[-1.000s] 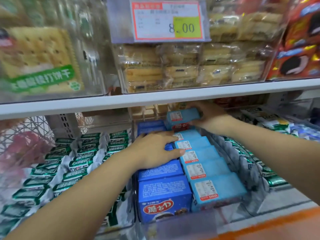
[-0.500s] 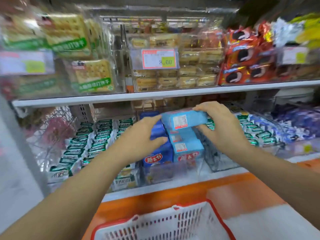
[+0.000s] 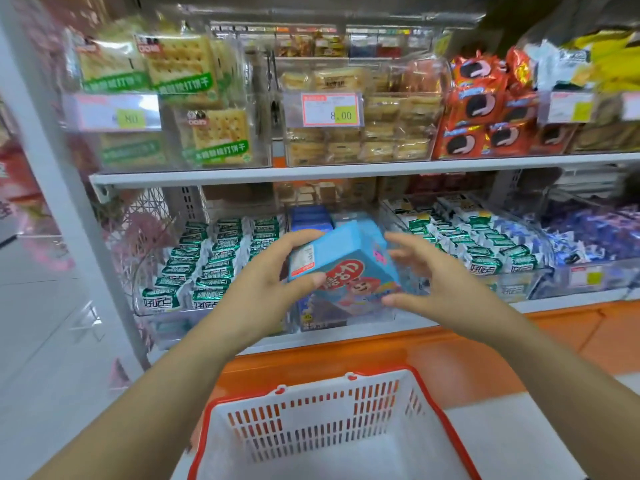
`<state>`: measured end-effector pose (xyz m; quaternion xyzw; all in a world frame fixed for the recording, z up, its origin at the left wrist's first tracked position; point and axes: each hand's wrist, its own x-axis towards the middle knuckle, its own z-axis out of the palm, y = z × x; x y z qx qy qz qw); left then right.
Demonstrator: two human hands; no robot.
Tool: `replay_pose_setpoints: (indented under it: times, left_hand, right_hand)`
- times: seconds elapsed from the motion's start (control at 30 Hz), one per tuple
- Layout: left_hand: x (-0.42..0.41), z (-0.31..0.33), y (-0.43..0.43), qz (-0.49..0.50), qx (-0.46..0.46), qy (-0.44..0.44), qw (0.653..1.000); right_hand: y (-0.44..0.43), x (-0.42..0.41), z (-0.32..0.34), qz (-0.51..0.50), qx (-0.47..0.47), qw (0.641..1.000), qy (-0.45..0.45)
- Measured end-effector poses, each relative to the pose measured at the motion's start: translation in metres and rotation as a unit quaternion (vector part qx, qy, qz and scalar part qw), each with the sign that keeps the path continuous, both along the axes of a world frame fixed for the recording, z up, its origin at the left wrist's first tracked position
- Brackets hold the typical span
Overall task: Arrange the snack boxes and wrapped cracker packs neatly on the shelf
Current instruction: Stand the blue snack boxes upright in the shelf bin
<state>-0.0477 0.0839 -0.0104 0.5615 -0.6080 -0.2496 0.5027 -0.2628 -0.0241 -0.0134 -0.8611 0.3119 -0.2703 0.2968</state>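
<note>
Head view: left grip (image 3: pixel 273 289) clamps the tilted blue snack box (image 3: pixel 346 258), right grip (image 3: pixel 440 282) spread just beside it, shelf (image 3: pixel 571 303) right behind both, so I'd level it and square it up before sliding in.

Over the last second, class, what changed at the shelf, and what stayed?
The light-blue snack box came out from the back of the shelf toward the person, now tilted. The left hand, earlier resting flat, now grips it; the right hand has loosened beside it. The green cracker packs stayed.
</note>
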Motion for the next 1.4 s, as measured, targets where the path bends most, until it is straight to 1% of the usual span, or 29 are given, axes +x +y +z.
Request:
replay_pose_setpoints:
  times: [0.07,0.13,0.17,0.3,0.37,0.43,0.5,0.57,0.67,0.83,0.9,0.97,1.03,1.1,1.13,1.2,1.27,1.33,1.4]
  left_hand:
    - [0.006,-0.008,0.000,-0.023,0.030,0.074,0.997]
    - [0.009,-0.015,-0.002,-0.029,0.045,0.118,0.992]
    - [0.010,-0.018,-0.003,-0.022,0.046,0.126,0.991]
    - [0.017,-0.028,-0.010,0.041,0.067,0.104,0.991]
    - [0.018,-0.034,-0.012,0.064,0.097,0.082,0.990]
    - [0.019,-0.041,-0.014,0.069,0.124,0.061,0.988]
    - [0.018,-0.043,-0.017,0.075,0.138,0.052,0.986]
    - [0.017,-0.044,-0.018,0.085,0.149,0.075,0.982]
    - [0.011,-0.045,-0.020,0.095,0.193,0.165,0.962]
    - [0.004,-0.041,-0.019,0.097,0.250,0.285,0.920]
    - [0.003,-0.039,-0.018,0.080,0.251,0.311,0.913]
    - [0.003,-0.037,-0.017,0.083,0.226,0.326,0.914]
    - [0.004,-0.036,-0.017,0.090,0.172,0.313,0.930]
    - [0.006,-0.034,-0.016,0.097,0.124,0.281,0.947]
    - [0.007,-0.033,-0.015,0.104,0.107,0.262,0.954]
    - [0.008,-0.029,-0.014,0.131,0.075,0.197,0.969]
    - [0.004,-0.027,-0.013,0.147,0.032,0.097,0.984]
    - [-0.004,-0.028,-0.012,0.132,-0.016,0.008,0.991]
    - [-0.014,-0.030,-0.009,0.110,-0.048,-0.076,0.990]
  right_hand:
    - [-0.002,-0.004,-0.007,0.004,0.045,0.999,0.013]
    - [-0.003,-0.004,-0.010,0.010,0.083,0.996,-0.021]
    - [-0.003,-0.004,-0.010,0.010,0.096,0.994,-0.050]
    - [-0.001,0.000,-0.006,-0.024,0.110,0.979,-0.170]
    - [0.000,0.003,-0.007,-0.030,0.152,0.965,-0.213]
    - [0.002,0.008,-0.010,-0.032,0.192,0.953,-0.233]
    - [0.001,0.011,-0.013,-0.045,0.205,0.947,-0.245]
    - [0.000,0.012,-0.014,-0.063,0.205,0.946,-0.242]
    - [-0.002,0.011,-0.016,-0.074,0.224,0.941,-0.240]
    - [-0.008,0.010,-0.017,-0.101,0.295,0.917,-0.247]
    - [-0.010,0.009,-0.019,-0.112,0.315,0.911,-0.242]
    - [-0.011,0.009,-0.020,-0.120,0.319,0.910,-0.236]
    - [-0.011,0.009,-0.018,-0.116,0.315,0.914,-0.227]
    - [-0.010,0.009,-0.016,-0.098,0.309,0.920,-0.220]
    - [-0.010,0.009,-0.016,-0.096,0.288,0.929,-0.209]
    - [-0.010,0.007,-0.016,-0.115,0.186,0.961,-0.167]
    - [-0.005,0.006,-0.013,-0.111,0.080,0.979,-0.148]
    - [0.003,0.006,-0.007,-0.053,-0.009,0.990,-0.127]
    - [0.008,0.010,-0.006,0.010,-0.079,0.996,-0.051]
